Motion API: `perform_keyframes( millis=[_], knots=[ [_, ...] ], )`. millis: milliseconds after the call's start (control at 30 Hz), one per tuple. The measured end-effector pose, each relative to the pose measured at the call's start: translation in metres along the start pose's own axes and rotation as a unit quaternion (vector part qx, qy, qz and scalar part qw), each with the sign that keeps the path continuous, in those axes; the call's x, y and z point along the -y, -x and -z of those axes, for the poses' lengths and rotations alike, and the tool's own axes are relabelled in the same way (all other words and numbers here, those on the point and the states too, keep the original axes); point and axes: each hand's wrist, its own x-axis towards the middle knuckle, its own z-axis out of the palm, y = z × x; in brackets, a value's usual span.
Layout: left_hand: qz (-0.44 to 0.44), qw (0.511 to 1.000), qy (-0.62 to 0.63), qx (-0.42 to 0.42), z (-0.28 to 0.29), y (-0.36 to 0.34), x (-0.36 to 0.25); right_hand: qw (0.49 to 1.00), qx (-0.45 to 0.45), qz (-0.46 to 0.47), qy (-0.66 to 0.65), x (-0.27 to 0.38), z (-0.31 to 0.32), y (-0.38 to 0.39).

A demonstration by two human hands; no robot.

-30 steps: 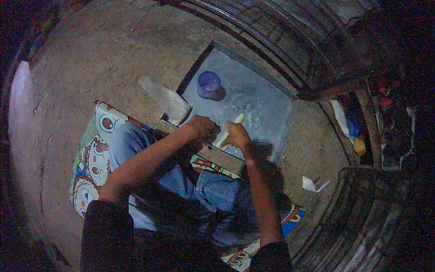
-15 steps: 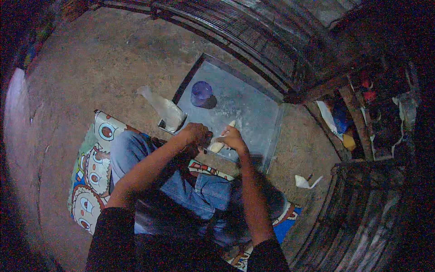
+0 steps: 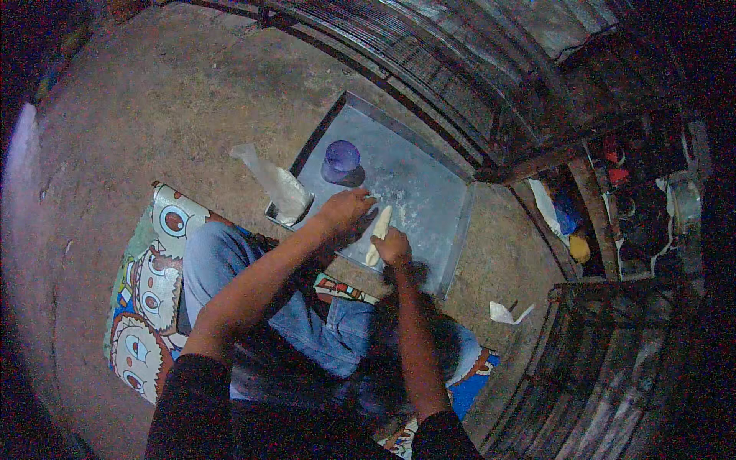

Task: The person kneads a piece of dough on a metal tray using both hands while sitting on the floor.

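Observation:
A pale, long roll of what looks like dough [image 3: 383, 221] stands out against the near part of a grey metal tray [image 3: 437, 172] on the floor. My right hand [image 3: 393, 247] grips its lower half, thumb on the left side. Just left of the roll, my left hand [image 3: 346, 212] is over the tray with fingers stretched to the right, holding nothing I can see. White powder [image 3: 395, 211] is scattered over the tray's middle. A purple cup [image 3: 341, 159] stands farther back on the tray, beyond my left hand.
At the tray's left corner lies a clear plastic bag with white powder [image 3: 287, 195]. A cartoon-print mat [image 3: 161, 284] lies under my legs. To the right are a white scrap [image 3: 506, 313] and dark slatted furniture [image 3: 590, 368]. A slatted rack [image 3: 399, 54] borders the far side.
My left hand has moved away from the near edge, up and to the right, its fingers now extended. The roll shows more fully and sits more upright in my right hand.

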Motion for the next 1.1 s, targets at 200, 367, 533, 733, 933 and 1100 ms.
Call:
perform_keyframes(
  millis=[200,367,533,733,933,1100],
  knots=[
    [-0.231,0.959,-0.054,-0.153,-0.037,-0.003,0.001,0.91,0.054,0.109,-0.396,-0.017,0.031,0.003],
    [-0.05,0.995,0.059,0.056,-0.027,-0.002,-0.017,0.978,0.07,0.151,-0.126,0.005,0.055,0.02],
    [0.003,0.984,0.002,0.178,-0.01,-0.006,-0.023,0.994,0.029,0.076,0.071,0.013,0.039,0.024],
    [0.092,0.97,0.188,0.128,-0.021,-0.008,-0.011,0.994,-0.074,0.073,-0.041,-0.008,0.014,0.0],
    [0.221,0.83,0.508,0.069,-0.038,-0.015,-0.019,0.964,-0.025,0.09,-0.25,-0.037,-0.003,-0.023],
    [0.266,0.563,0.773,0.12,-0.052,-0.015,-0.005,0.953,-0.026,0.152,-0.259,-0.02,0.006,-0.017]
  ],
)
